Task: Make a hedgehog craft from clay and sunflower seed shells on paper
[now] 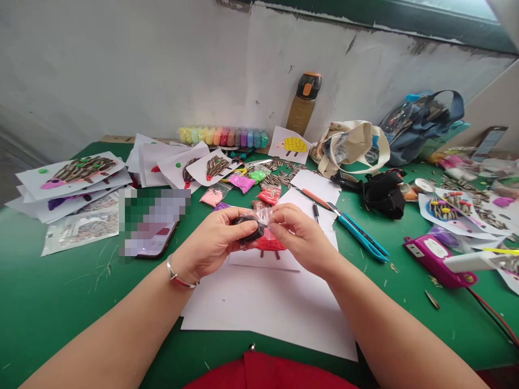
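A small clear bag of black modelling clay (248, 229) is between my two hands. My left hand (221, 233) is closed around the clay-filled end, thumb on top. At the bag's clear open-looking end, my right hand (292, 229) pinches the plastic. Beneath them lies a paper picture (263, 260) with a red clay body and brown legs, partly hidden by my hands. It rests on white paper sheets (267, 302). Just beyond are small bags of red clay (270, 195), pink clay (212, 195) and magenta clay (242, 182).
A blue utility knife (360, 235) and a pen (315, 212) lie to the right. Sunflower seeds (286, 172) are scattered behind. Finished pictures (73, 173) and a phone (156, 232) sit left. A bottle (303, 105), cloth bag (352, 146) and magenta device (440, 262) stand around.
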A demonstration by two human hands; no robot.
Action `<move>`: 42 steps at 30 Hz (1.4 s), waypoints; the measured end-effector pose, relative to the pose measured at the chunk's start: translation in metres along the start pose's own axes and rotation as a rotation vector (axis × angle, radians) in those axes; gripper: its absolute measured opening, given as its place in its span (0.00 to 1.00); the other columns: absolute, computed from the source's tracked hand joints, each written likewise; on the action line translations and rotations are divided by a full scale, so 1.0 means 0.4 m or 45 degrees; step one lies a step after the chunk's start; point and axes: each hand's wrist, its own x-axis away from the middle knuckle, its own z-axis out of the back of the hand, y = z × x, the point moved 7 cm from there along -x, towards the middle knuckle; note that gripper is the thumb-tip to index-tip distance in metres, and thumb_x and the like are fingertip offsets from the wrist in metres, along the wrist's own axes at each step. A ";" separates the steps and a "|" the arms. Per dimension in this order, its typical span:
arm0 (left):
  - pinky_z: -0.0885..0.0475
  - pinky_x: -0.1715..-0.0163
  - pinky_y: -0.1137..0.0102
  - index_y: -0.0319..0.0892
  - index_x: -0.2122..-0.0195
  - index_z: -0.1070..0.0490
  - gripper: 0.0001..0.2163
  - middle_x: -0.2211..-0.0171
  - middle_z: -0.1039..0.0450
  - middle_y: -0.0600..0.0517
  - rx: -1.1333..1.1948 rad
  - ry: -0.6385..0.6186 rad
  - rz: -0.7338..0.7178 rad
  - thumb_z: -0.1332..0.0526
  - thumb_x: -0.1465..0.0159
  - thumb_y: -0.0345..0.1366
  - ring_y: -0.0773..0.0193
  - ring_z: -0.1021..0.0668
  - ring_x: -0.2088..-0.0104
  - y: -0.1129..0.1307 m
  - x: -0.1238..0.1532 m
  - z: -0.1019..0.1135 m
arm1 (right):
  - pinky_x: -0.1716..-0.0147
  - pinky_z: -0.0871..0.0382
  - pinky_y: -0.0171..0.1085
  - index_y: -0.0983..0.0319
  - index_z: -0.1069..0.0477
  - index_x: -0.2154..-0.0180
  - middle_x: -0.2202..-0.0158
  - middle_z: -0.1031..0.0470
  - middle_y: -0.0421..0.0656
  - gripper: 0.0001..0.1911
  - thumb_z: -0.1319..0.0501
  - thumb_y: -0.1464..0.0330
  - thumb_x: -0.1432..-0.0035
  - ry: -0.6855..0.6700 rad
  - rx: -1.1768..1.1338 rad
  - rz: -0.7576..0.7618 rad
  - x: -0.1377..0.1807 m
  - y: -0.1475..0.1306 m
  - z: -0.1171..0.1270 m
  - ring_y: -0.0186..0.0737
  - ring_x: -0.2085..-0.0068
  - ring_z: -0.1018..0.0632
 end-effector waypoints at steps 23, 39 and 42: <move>0.28 0.67 0.68 0.38 0.64 0.24 0.12 0.67 0.28 0.50 0.046 0.066 0.023 0.27 0.46 0.37 0.65 0.27 0.68 -0.001 -0.002 0.016 | 0.64 0.29 0.39 0.60 0.25 0.56 0.69 0.23 0.41 0.13 0.36 0.62 0.42 0.048 -0.580 -0.535 0.015 0.082 -0.005 0.36 0.69 0.23; 0.26 0.65 0.70 0.37 0.64 0.23 0.11 0.69 0.27 0.52 0.116 0.172 -0.011 0.27 0.46 0.35 0.67 0.25 0.68 0.023 -0.001 0.048 | 0.80 0.42 0.32 0.62 0.27 0.74 0.82 0.35 0.34 0.14 0.33 0.58 0.45 0.131 -0.496 -0.541 0.011 0.077 0.021 0.28 0.80 0.36; 0.25 0.64 0.69 0.37 0.66 0.23 0.09 0.68 0.27 0.52 0.157 0.198 -0.045 0.27 0.46 0.33 0.67 0.25 0.66 0.027 -0.007 0.062 | 0.77 0.35 0.33 0.62 0.25 0.70 0.79 0.29 0.37 0.13 0.33 0.59 0.46 0.108 -0.547 -0.544 0.011 0.082 0.016 0.31 0.78 0.29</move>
